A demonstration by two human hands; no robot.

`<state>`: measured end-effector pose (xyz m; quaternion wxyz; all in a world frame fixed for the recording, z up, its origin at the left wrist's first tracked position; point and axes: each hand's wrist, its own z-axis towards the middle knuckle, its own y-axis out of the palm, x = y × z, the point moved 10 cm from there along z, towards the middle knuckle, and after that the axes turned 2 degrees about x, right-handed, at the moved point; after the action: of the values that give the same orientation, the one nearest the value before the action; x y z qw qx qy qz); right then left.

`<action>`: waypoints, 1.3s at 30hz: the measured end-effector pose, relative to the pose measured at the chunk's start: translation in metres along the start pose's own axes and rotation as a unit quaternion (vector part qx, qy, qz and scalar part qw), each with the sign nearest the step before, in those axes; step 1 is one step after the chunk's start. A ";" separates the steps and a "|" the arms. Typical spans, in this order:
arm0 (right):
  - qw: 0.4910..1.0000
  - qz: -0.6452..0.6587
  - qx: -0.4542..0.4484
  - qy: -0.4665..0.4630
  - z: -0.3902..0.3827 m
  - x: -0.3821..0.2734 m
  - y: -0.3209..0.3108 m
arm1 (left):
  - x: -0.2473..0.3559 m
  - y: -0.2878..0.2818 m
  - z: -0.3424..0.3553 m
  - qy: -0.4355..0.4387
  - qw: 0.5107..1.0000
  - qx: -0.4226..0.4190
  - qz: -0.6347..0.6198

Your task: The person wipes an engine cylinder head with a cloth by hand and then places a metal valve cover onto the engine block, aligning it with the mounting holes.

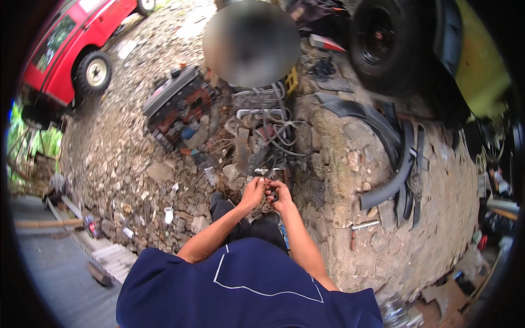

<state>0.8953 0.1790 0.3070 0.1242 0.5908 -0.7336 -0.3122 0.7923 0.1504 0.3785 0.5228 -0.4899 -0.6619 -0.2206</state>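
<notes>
My left hand (253,193) and my right hand (282,197) meet in front of me, their fingertips almost touching. The left hand's thumb and fingers are pinched together, and what lies between them is too small to make out. Curled fingers of the right hand hold a small dark, rounded part (273,194), partly covered by them. Just beyond the hands, a dark cable (272,164) comes down from a tangle of grey cables (281,134). A pale metal bar (269,170) lies close behind the fingertips.
An old engine block (183,109) lies on the rubble at left. Curved black fender trims (391,191) and a T-handled tool (363,225) are at right. A red vehicle (71,49) and a large tyre (380,41) stand farther off. A blurred oval covers the far middle.
</notes>
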 end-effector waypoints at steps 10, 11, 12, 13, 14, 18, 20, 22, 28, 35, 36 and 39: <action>0.886 -0.455 -0.059 -0.065 0.045 0.085 0.172 | -0.020 -0.183 0.007 0.090 0.986 -0.056 0.126; 0.873 -0.478 -0.062 -0.069 0.057 0.092 0.186 | -0.028 -0.204 0.010 0.068 0.986 -0.067 0.138; 0.861 -0.500 -0.062 -0.066 0.063 0.105 0.204 | -0.029 -0.232 0.009 0.066 0.989 -0.058 0.122; 0.850 -0.513 -0.076 -0.092 0.070 0.109 0.224 | -0.021 -0.256 0.009 0.070 0.991 -0.051 0.103; 0.852 -0.506 -0.070 -0.115 0.079 0.112 0.242 | -0.020 -0.277 0.012 0.073 0.993 -0.045 0.084; 0.853 -0.482 -0.089 -0.178 0.098 0.131 0.323 | -0.026 -0.385 0.021 0.083 0.994 0.069 0.017; 0.853 -0.476 -0.105 -0.185 0.095 0.143 0.362 | -0.005 -0.423 0.017 0.139 0.984 0.107 0.042; 0.833 -0.516 -0.112 -0.167 0.101 0.165 0.389 | -0.008 -0.453 0.016 0.130 0.984 0.122 0.016; 0.808 -0.560 -0.145 -0.108 0.115 0.216 0.433 | -0.012 -0.515 0.009 0.201 0.964 0.172 0.025; 0.750 -0.608 -0.223 -0.131 0.113 0.250 0.471 | -0.016 -0.554 -0.009 0.244 0.940 0.230 0.069; 0.743 -0.615 -0.228 -0.132 0.113 0.253 0.474 | -0.020 -0.557 -0.009 0.227 0.943 0.234 0.073; 0.694 -0.664 -0.238 -0.146 0.111 0.262 0.482 | -0.060 -0.560 -0.003 0.102 0.968 0.224 -0.047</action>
<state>0.3823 0.0183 0.4636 -0.0874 0.8220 -0.0612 -0.5594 0.2998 -0.1138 0.4489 0.6726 -0.3038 -0.6601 -0.1400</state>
